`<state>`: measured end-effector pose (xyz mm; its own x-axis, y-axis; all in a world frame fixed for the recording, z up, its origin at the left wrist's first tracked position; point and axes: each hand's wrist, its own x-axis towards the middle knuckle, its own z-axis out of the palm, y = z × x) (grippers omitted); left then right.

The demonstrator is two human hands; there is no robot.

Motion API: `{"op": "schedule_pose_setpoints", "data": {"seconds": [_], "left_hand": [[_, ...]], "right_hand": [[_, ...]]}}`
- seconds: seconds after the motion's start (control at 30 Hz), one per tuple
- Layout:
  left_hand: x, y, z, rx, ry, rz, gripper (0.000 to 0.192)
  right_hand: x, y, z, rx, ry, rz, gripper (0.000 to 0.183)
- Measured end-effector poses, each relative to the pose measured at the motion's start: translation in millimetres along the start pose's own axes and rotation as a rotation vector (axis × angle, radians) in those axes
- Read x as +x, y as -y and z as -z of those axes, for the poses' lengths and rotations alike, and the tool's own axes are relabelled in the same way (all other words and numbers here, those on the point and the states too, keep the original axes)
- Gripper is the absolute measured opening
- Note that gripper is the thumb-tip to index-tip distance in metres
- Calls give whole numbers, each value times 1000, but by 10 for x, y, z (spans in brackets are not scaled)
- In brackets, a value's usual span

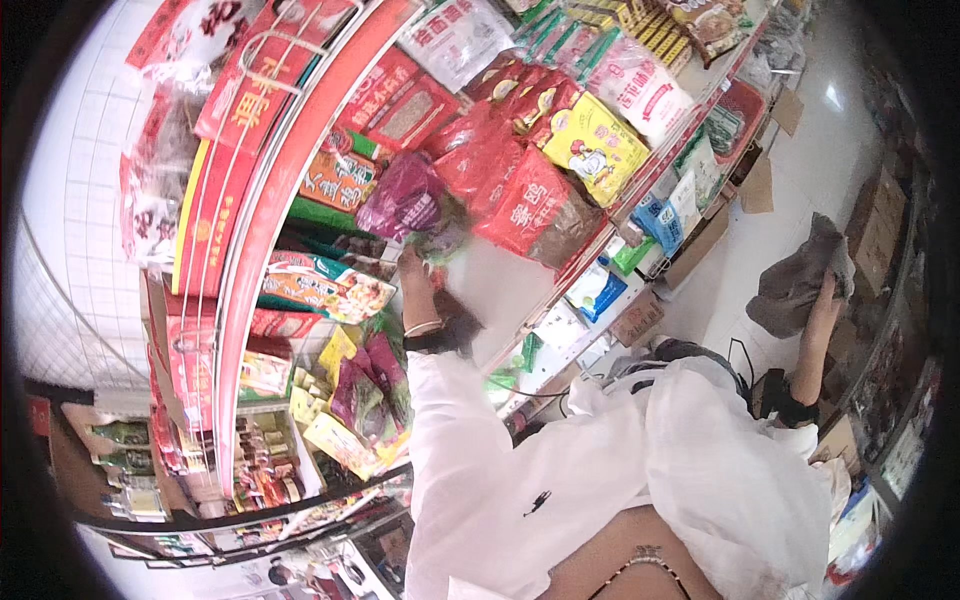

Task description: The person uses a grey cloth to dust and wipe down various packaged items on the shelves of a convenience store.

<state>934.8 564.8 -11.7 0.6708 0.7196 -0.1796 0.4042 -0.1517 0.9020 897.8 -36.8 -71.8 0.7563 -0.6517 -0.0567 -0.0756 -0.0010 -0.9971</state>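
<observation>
My left hand (414, 271) reaches over the white shelf board (501, 296) at the near edge of a purple plastic food bag (409, 196). The fingers are blurred and partly hidden, so I cannot tell whether they grip the bag. Red bags of dry food (536, 206) lie just beyond it, and a yellow packet with a printed chicken (598, 146) rests against them. Out to the right, over the floor, my right hand (828, 289) holds a crumpled grey cloth (791, 281) that hangs down.
Seasoning packets (322, 281) stand at the shelf's left side, below a curved upper shelf with a red edge strip (300, 161). Blue packets (660, 221) and a red basket (739, 116) fill a lower tier. Cardboard boxes (874, 232) line the aisle's right side. Another person (289, 574) appears far off.
</observation>
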Motion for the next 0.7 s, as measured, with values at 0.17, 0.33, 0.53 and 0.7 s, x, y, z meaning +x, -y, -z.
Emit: {"op": "schedule_pose_setpoints", "data": {"seconds": [0.17, 0.33, 0.53, 0.7], "left_hand": [[-323, 526, 301, -318, 278, -211, 34], [-1325, 407, 809, 219, 35, -472, 27], [-1787, 959, 1751, 778, -815, -458, 48], [-1861, 1133, 2094, 1192, -752, -116, 75]], "right_hand": [[-6, 39, -536, -69, 188, -54, 60], [-301, 311, -1082, -260, 527, -28, 58], [-519, 31, -1524, -150, 832, 161, 44], [-769, 106, -1739, -291, 1193, 180, 41]]}}
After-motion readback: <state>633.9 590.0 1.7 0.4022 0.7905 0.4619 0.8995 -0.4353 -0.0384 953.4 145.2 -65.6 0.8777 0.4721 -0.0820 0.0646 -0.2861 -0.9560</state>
